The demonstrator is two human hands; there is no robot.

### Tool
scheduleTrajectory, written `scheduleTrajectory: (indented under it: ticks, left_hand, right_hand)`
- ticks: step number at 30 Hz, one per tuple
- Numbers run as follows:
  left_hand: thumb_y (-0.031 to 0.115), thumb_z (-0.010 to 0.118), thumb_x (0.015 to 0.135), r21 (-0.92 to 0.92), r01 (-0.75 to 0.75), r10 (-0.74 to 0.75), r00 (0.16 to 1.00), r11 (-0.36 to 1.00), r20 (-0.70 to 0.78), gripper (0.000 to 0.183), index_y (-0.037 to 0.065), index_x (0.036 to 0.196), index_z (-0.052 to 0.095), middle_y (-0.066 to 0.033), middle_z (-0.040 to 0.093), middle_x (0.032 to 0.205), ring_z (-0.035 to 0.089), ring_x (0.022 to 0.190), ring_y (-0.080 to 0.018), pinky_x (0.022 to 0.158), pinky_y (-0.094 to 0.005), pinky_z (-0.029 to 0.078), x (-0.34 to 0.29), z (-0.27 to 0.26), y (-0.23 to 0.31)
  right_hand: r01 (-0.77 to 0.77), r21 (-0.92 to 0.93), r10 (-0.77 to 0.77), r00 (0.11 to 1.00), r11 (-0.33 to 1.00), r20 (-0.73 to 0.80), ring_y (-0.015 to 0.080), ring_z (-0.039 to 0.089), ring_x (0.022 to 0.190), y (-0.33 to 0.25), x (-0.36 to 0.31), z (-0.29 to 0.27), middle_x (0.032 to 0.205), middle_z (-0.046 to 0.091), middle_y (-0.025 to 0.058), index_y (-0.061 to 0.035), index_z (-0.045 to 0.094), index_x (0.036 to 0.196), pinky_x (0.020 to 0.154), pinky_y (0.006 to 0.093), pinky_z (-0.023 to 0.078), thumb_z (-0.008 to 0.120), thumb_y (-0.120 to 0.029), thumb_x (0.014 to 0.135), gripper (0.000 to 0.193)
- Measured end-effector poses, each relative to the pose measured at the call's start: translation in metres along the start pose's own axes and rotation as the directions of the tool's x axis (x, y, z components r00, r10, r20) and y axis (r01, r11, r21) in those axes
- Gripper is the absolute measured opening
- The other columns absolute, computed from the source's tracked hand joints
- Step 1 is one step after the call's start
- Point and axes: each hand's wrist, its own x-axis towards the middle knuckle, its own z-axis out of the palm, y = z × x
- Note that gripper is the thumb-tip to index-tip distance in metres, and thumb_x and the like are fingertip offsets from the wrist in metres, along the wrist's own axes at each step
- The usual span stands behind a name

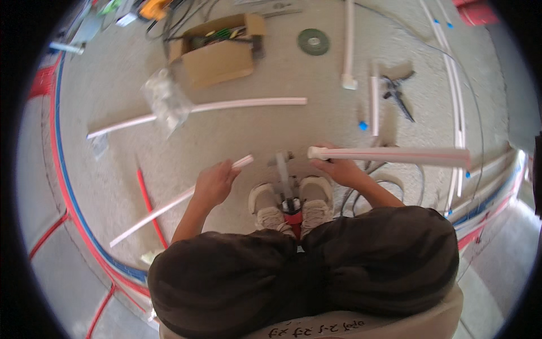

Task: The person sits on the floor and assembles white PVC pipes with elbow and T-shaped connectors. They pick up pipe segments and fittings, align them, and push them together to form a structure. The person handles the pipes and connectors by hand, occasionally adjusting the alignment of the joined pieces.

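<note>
My left hand (213, 183) is closed round a thin white plastic pipe (152, 216), just behind its upper end; the pipe slants down to the left. In my right hand (337, 169) is a thicker-looking white pipe (401, 156) with a pinkish stripe, gripped at its left end, where a white fitting (317, 152) sits. That pipe points out to the right. The two pipe ends face each other, apart. Between them, low between my shoes (265, 204), stands a tool with a red body and a metal plate (284, 169), which looks like a pipe fusion welder.
A cardboard box (220, 65) of tools lies ahead, with a green coil (313, 42) beside it. A bagged bundle of fittings (166, 101) rests on another pipe (248, 104). Black-handled pliers or cutters (398, 93), a short pipe (375, 107), a red tube (149, 200) and cables lie around.
</note>
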Motion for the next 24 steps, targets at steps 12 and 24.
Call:
scheduleTrajectory:
  ticks: [12,24]
  left_hand:
    - [0.038,0.058,0.102,0.122,-0.174,0.169,0.984,0.977,0.048,0.032,0.007,0.096,0.060,-0.0161,0.066,0.085,0.067,0.081,-0.0396,0.068,-0.0520,0.050,0.005,-0.003,0.011]
    - [0.039,0.060,0.101,0.031,-0.132,0.128,0.986,0.991,0.106,0.034,0.006,0.093,0.058,-0.0166,0.065,0.085,0.066,0.080,-0.0415,0.068,-0.0514,0.050,0.017,-0.001,0.010]
  right_hand:
    - [-0.040,-0.186,0.079,0.975,0.982,0.206,0.0310,0.067,0.098,-0.039,0.022,0.007,0.104,0.070,0.0175,-0.0022,0.063,0.118,0.086,0.0405,0.052,0.074,-0.025,0.095,0.034]
    - [0.004,-0.210,0.079,0.920,0.978,0.383,0.0387,0.069,0.089,-0.042,0.049,0.005,0.096,0.071,0.0193,-0.0037,0.062,0.114,0.080,0.0436,0.054,0.075,-0.019,0.091,0.030]
